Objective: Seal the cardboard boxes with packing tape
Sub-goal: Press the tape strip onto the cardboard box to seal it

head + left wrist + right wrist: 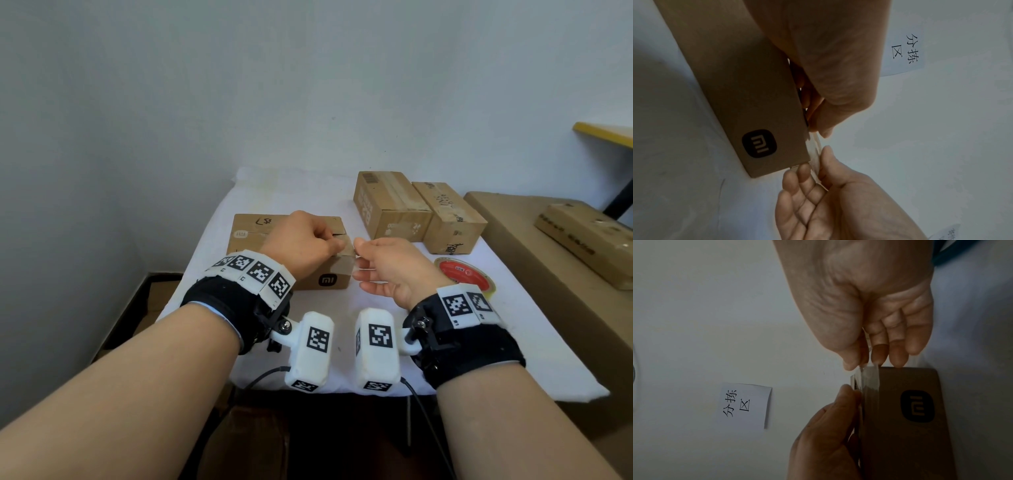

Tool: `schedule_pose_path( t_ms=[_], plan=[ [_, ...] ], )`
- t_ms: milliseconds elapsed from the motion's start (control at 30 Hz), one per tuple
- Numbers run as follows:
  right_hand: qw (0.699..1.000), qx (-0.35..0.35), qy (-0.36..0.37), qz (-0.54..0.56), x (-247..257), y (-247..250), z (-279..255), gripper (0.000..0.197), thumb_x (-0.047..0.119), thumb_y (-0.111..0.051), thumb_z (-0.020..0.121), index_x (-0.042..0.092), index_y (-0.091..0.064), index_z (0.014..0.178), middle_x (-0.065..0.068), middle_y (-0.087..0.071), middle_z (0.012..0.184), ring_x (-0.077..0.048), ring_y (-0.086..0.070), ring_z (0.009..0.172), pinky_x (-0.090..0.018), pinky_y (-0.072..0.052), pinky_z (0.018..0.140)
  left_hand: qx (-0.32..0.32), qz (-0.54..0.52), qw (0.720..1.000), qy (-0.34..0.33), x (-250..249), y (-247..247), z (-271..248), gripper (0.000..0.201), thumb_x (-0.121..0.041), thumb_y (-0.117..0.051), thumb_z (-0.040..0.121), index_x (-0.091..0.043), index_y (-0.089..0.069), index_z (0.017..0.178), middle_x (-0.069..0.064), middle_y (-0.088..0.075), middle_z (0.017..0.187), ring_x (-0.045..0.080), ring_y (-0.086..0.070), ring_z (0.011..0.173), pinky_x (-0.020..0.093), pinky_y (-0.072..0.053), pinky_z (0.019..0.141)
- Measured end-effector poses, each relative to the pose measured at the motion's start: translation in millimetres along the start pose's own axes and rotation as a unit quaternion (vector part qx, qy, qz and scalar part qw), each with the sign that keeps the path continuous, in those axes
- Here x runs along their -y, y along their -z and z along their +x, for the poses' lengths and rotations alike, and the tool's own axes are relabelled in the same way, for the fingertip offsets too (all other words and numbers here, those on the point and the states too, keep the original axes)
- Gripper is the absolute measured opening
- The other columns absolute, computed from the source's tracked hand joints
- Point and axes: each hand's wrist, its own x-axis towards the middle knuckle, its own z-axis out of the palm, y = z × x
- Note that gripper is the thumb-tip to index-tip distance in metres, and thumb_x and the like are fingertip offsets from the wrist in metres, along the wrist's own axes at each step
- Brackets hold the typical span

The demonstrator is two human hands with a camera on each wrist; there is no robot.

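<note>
Cardboard fills the near middle of the white table [513, 342]: a closed box [329, 274] with the left hand [305, 245] pressing curled fingers on its end. Beside it, the right hand [387, 270] pinches clear tape [869, 378] at the corner. Pulled crooked, the tape could wrinkle or stick to itself. Behind sits the tape roll [464, 275]; farther back, two shut boxes [421, 212], insides hidden.
</note>
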Motion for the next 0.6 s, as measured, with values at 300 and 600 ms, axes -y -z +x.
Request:
schedule_pose_path(
  t_ms=[300,600],
  plan=[
    [1.0,-0.001,0.003,0.009,2,1,-3,0.021,0.033,-0.058,0.103,0.015,-0.064,0.095,-0.003,-0.063,0.089,-0.019,-0.064,0.079,-0.033,-0.056,0.076,-0.04,0.006,0.999,0.015,-4,-10,2,0.034,-0.046,-0.074,0.082,-0.015,-0.069,0.07,0.001,-0.07,0.068,0.022,-0.066,0.072,0.042,-0.056,0.074],
    [1.0,0.002,0.002,0.012,3,0,-1,0.021,0.035,-0.058,0.103,0.015,-0.063,0.097,-0.004,-0.062,0.091,-0.02,-0.062,0.078,-0.033,-0.056,0.074,-0.047,0.055,0.997,0.022,-6,-12,5,0.029,-0.042,-0.076,0.078,-0.019,-0.062,0.068,-0.002,-0.068,0.077,0.022,-0.064,0.079,0.04,-0.054,0.077]
  ],
)
